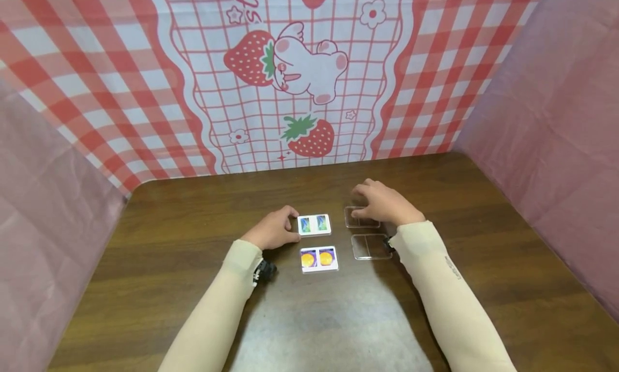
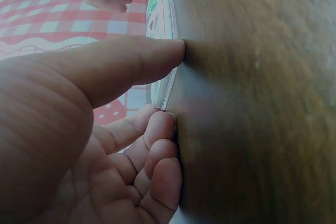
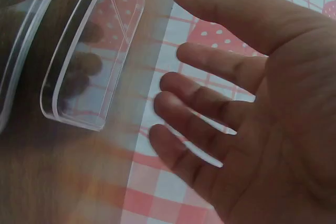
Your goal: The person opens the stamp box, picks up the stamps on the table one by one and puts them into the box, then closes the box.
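My left hand point(image 1: 273, 229) is at the left end of a flat white plastic case point(image 1: 314, 225) with two blue-green pictures. In the left wrist view its thumb lies at the near side of the case point(image 2: 168, 19), fingers curled at the far side. Nearer to me lies a second case point(image 1: 319, 259) with two orange-and-purple pictures. Over the farther clear plastic box point(image 1: 355, 223) hovers my right hand point(image 1: 384, 201). Its fingers are spread and loosely bent, apart from that box point(image 3: 100, 72) in the right wrist view. Another clear box point(image 1: 369, 247) lies below it, partly overlapped by the right wrist.
All four flat pieces lie on a brown wooden table point(image 1: 193, 200). A red-and-white strawberry cloth point(image 1: 309, 71) hangs behind it, with pink curtains point(image 1: 551, 119) at both sides. A small dark camera point(image 1: 265, 272) is strapped to the left wrist.
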A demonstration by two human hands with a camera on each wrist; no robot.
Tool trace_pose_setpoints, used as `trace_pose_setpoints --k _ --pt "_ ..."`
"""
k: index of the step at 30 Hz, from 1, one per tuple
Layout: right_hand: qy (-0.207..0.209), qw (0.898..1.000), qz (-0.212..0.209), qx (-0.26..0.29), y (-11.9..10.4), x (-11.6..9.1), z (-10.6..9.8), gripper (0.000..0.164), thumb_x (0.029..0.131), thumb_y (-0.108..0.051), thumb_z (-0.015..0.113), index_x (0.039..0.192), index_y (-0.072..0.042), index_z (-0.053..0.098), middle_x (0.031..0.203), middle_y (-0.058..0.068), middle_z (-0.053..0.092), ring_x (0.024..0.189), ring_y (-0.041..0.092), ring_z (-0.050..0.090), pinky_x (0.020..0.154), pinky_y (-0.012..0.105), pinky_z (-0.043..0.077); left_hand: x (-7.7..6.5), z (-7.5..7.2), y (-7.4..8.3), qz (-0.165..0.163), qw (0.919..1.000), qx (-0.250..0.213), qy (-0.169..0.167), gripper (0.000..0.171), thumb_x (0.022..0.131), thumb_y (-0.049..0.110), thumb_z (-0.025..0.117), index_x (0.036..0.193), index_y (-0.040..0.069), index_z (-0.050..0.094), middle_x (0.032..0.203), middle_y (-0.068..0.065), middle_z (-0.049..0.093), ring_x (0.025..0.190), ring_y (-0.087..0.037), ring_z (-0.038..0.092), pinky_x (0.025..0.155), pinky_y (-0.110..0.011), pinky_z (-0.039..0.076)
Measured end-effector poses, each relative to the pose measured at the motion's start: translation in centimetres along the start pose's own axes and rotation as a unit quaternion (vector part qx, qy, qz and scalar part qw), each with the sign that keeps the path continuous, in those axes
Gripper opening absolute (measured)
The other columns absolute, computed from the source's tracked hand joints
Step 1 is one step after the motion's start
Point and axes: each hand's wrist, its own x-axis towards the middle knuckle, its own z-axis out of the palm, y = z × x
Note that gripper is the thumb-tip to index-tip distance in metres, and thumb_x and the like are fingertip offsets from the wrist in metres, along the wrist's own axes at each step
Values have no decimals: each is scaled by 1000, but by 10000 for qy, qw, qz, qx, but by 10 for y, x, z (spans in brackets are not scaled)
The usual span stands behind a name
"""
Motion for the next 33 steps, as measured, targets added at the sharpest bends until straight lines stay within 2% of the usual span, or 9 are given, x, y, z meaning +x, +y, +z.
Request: trace_pose_setpoints --k 5,11,15,18,23,33 --pt "-162 9996 152 149 3 -3 1 59 91 -31 81 140 -6 60 130 16 58 115 33 60 98 54 49 -1 0 1 17 10000 -1 15 54 93 24 78 138 8 54 108 -11 62 94 -25 59 90 -45 50" --pt "-220 9985 485 -148 1 -9 -3 62 88 -32 83 138 -3 60 131 21 58 113 36 60 95 57 50 0 2 -1 -6 10000 15 20 55 94 26 78 139 8 53 108 -10 62 95 -24 59 90 -44 50" --pt "-423 9959 779 -161 -2 -13 -7 63 86 -32 84 137 -3 61 132 22 57 112 37 60 94 59 49 1 1 -1 -24 10000 19 28 55 94 26 78 140 9 53 108 -10 62 95 -24 59 90 -44 50" --pt "-644 9936 922 -38 -3 -15 -9 64 86 -30 84 139 -3 59 143 26 52 123 41 56 100 62 46 1 0 1 -11 10000 43 24 55 94 26 78 139 9 53 108 -10 62 96 -24 59 91 -44 49" --pt "-895 9914 958 -23 -2 -15 -6 67 86 -25 83 142 -1 56 152 32 42 132 47 49 103 65 43 1 1 1 12 10000 51 21 54 94 25 78 138 8 53 108 -10 62 95 -24 59 91 -44 49" --pt "-950 9917 844 -175 -3 -12 -3 62 86 -18 83 139 1 56 137 27 51 120 41 54 96 60 49 1 0 0 -12 10000 49 11 54 94 24 78 139 8 54 106 -10 62 91 -23 58 88 -43 49"
